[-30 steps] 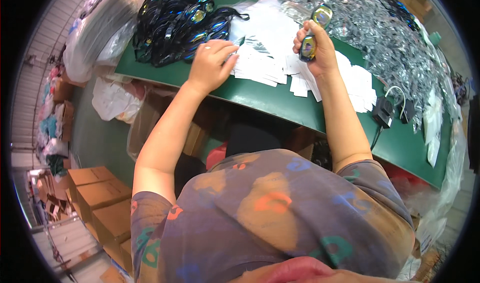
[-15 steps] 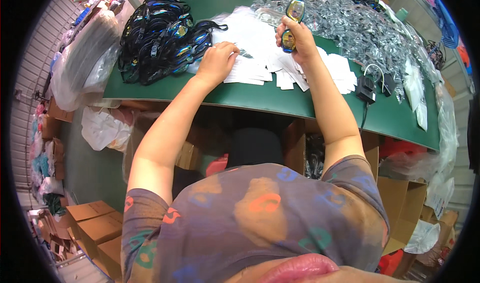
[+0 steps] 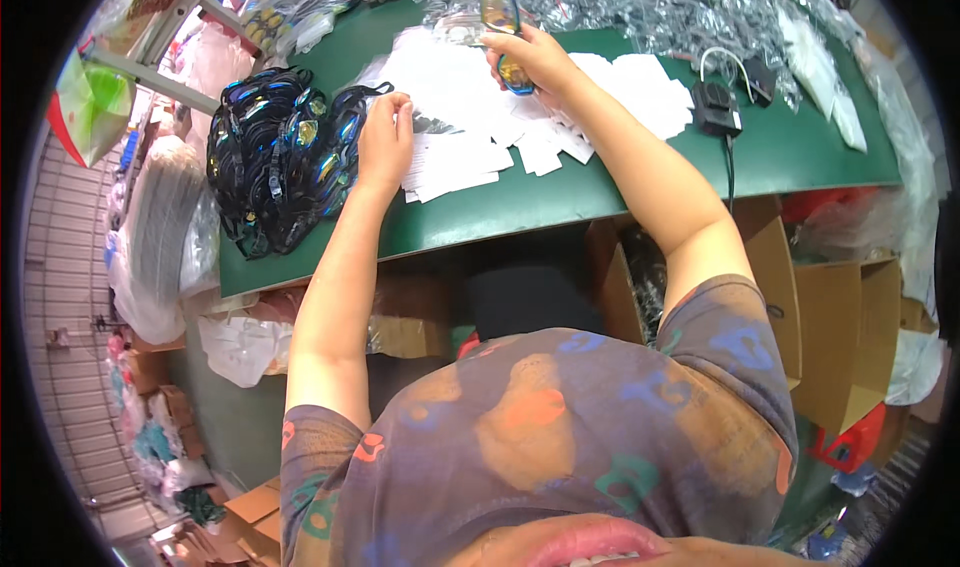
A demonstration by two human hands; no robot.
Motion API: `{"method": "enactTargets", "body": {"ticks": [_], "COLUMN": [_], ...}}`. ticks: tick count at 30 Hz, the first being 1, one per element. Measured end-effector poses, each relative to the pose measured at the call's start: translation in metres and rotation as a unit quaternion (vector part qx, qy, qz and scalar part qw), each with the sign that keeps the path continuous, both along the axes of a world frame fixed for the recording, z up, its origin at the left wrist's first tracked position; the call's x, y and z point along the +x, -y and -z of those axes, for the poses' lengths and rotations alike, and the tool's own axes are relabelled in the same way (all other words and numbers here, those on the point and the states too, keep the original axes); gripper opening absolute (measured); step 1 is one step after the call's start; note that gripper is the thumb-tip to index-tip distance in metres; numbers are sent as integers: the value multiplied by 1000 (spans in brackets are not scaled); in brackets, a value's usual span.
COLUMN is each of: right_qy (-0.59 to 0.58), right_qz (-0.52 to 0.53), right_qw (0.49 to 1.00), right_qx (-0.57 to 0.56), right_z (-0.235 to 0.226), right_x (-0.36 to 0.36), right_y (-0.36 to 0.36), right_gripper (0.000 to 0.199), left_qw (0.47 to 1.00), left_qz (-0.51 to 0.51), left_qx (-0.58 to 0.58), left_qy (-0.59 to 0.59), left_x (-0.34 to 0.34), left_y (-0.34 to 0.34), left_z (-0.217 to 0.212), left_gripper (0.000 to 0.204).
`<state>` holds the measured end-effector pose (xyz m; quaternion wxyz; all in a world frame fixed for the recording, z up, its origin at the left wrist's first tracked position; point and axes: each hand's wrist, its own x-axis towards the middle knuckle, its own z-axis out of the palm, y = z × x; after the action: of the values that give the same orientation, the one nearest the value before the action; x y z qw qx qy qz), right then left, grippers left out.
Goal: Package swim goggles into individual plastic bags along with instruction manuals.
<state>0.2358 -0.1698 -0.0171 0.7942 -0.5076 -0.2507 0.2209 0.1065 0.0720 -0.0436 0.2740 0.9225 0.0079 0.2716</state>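
Observation:
My right hand (image 3: 540, 65) is closed around a pair of swim goggles (image 3: 500, 9) with shiny yellow mirrored lenses and blue rims, held above the white cards (image 3: 455, 162). One lens stands above my fingers and the other shows below them. My left hand (image 3: 385, 147) is at the left edge of the cards, beside a strap end from the heap of black goggles (image 3: 265, 157). Its fingers are bent in and partly hidden, so what they hold, if anything, does not show. A piece of clear film (image 3: 435, 125) lies just right of it.
A broad heap of clear plastic-wrapped packets (image 3: 600, 2) covers the far side of the green table (image 3: 480, 212). A black power adapter (image 3: 717, 107) with a cable sits to the right. Open cardboard boxes (image 3: 850, 337) stand below the right end. Bagged goods (image 3: 165, 237) are at the left.
The view has turned, shifting the table in the picture. My right hand has carried the goggles left, over the cards. My left hand has come nearer the strap end of the black heap.

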Motion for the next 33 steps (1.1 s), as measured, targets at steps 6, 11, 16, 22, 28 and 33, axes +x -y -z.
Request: {"method": "enactTargets", "body": {"ticks": [6, 11, 16, 22, 28, 33], "right_qy": [-56, -73, -54, -56, -40, 189], "right_qz": [2, -12, -20, -3, 31, 3], "right_qw": [998, 997, 998, 998, 998, 982], "right_qx": [-9, -21, -9, -3, -30, -17], "right_z": [5, 2, 3, 0, 0, -24], "right_x": [-6, -7, -3, -1, -6, 0], "right_y": [-1, -3, 2, 8, -3, 30], "right_gripper": [25, 26, 26, 28, 28, 30], "left_qw": [973, 966, 989, 904, 808, 829], "left_qz": [159, 176, 108, 59, 2, -200], "left_qx": [138, 102, -7, -410, -583, -520], "left_qy": [-96, -162, -98, 103, 78, -53], "left_x": [-10, -10, -9, -50, -224, -327], "left_y": [10, 4, 7, 1, 31, 33], "left_z": [-17, -28, -22, -61, -12, 43], "left_gripper": [25, 14, 13, 13, 32, 20]}}
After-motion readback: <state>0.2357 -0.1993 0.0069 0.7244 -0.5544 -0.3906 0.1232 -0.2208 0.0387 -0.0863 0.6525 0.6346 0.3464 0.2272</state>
